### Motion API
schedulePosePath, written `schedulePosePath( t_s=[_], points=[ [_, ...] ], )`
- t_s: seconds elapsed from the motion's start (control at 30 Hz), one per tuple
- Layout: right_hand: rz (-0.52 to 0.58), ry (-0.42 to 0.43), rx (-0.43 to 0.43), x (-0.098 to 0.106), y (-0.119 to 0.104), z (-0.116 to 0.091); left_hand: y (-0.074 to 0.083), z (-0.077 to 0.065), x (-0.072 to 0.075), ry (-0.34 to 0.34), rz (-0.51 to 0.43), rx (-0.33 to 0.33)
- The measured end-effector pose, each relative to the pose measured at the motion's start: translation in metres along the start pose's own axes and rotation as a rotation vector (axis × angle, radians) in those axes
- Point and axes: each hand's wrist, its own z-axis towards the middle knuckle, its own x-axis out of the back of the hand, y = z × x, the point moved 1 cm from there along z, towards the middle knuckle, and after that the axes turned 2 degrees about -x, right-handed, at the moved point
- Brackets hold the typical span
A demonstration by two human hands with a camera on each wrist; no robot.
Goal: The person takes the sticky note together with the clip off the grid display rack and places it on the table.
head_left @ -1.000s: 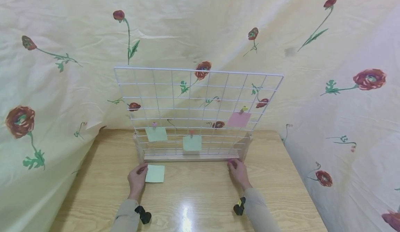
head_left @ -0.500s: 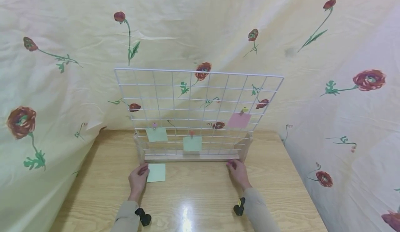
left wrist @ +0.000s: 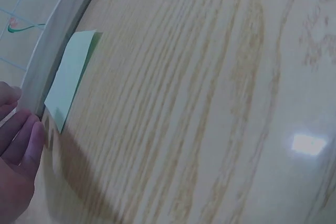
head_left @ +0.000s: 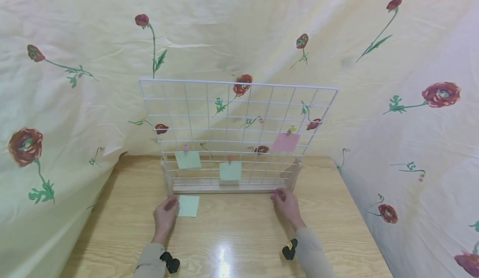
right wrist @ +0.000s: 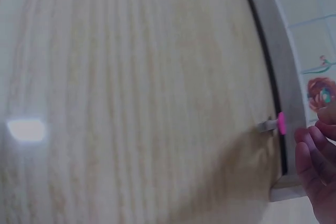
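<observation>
A pale green sticky note (head_left: 188, 206) lies on the table in front of the wooden base. My left hand (head_left: 164, 217) is beside its left edge, fingers loosely bent; in the left wrist view a small gap separates the fingertips from the note (left wrist: 72, 80). My right hand (head_left: 288, 207) is at the base's right end. By its fingertips lies a small clip with a pink top (head_left: 272, 196). The right wrist view has this clip (right wrist: 274, 124) on the table against the base, apart from the fingers, which hold nothing visible.
A white wire grid (head_left: 239, 101) leans back in a wooden stand (head_left: 229, 189). Clipped on it are a green note (head_left: 188, 160), a second green note (head_left: 230, 171) and a pink note (head_left: 285, 142). Flowered cloth (head_left: 209, 40) hangs behind and at both sides.
The green note on the table has shifted slightly right and away from me. My right hand has drawn back a little, leaving the pink-topped clip more visible. The left hand has barely moved.
</observation>
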Motion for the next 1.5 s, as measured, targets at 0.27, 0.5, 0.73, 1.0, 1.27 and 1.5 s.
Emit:
schedulePosePath(
  t_s=[0.27, 0.5, 0.73, 1.0, 1.27, 1.5],
  points=[
    [0.1, 0.026, 0.042, 0.009, -0.018, 0.008, 0.008, 0.004, -0.002, 0.002, -0.052, -0.042],
    [0.101, 0.081, 0.103, 0.018, -0.034, 0.015, 0.019, 0.006, -0.006, -0.03, -0.104, -0.089],
    [0.1, 0.111, 0.157, 0.026, -0.052, 0.017, 0.027, 0.01, -0.011, -0.039, -0.143, -0.1],
    [0.122, 0.151, 0.191, 0.038, -0.068, 0.019, 0.038, 0.012, -0.016, -0.017, -0.177, -0.13],
    [0.159, 0.167, 0.199, 0.052, -0.083, 0.022, 0.057, 0.01, -0.019, -0.059, -0.205, -0.195],
    [0.194, 0.206, 0.291, 0.062, -0.095, 0.025, 0.087, -0.001, -0.017, -0.117, -0.296, -0.276]
  ],
)
